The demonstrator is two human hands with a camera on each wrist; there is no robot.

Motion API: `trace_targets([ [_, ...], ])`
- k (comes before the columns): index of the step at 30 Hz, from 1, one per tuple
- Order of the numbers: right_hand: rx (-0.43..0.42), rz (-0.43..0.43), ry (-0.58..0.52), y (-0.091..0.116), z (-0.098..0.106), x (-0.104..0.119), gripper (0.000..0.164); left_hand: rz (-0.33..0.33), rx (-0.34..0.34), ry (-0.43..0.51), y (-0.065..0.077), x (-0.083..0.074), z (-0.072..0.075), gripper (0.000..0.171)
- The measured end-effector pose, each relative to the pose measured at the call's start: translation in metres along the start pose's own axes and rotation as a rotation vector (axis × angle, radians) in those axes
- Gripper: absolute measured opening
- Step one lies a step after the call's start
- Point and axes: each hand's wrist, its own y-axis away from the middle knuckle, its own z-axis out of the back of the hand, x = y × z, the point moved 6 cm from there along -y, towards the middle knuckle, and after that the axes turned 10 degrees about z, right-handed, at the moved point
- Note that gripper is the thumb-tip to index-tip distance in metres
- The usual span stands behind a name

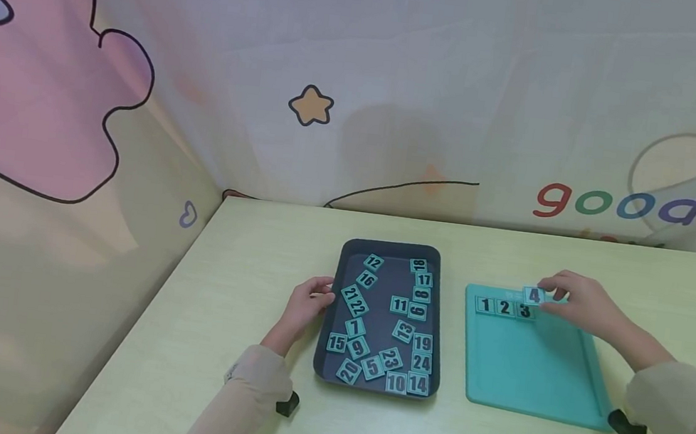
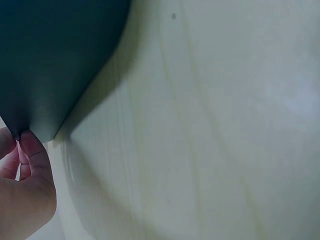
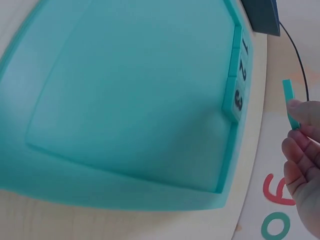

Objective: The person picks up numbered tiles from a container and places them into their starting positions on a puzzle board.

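My right hand [image 1: 583,302] pinches a teal number tile marked 4 [image 1: 533,295] just above the far edge of a teal tray [image 1: 535,381]. In the right wrist view, the thumb and a finger hold that tile [image 3: 289,100] by one end, raised off the tray. Tiles 1 [image 1: 485,305], 2 [image 1: 504,307] and 3 [image 1: 525,311] sit in a row along the tray's far edge, starting from its left corner. With thumb and fingertips, my left hand [image 1: 304,306] pinches the left rim of a dark tray [image 1: 372,345], as the left wrist view shows at its wall [image 2: 55,65].
Several loose number tiles lie at various angles in the dark tray, among them 12 [image 1: 373,262], 5 [image 1: 372,367] and 14 [image 1: 418,383]. Both trays rest on a pale wooden table [image 1: 240,255]. Behind it hangs a printed backdrop [image 1: 403,73].
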Motion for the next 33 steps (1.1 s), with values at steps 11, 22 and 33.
trace_targets([
  [11,0.085,-0.133,-0.087,0.013,-0.016,-0.032,0.035,0.008,0.001,-0.001,0.000,0.001,0.000,0.033],
  [22,0.113,-0.147,-0.081,0.017,-0.030,-0.042,0.035,-0.001,0.004,0.000,0.000,0.002,-0.001,0.033],
  [33,0.107,-0.108,-0.003,0.014,-0.032,-0.042,0.032,-0.006,0.006,0.015,-0.001,-0.001,0.000,0.033],
])
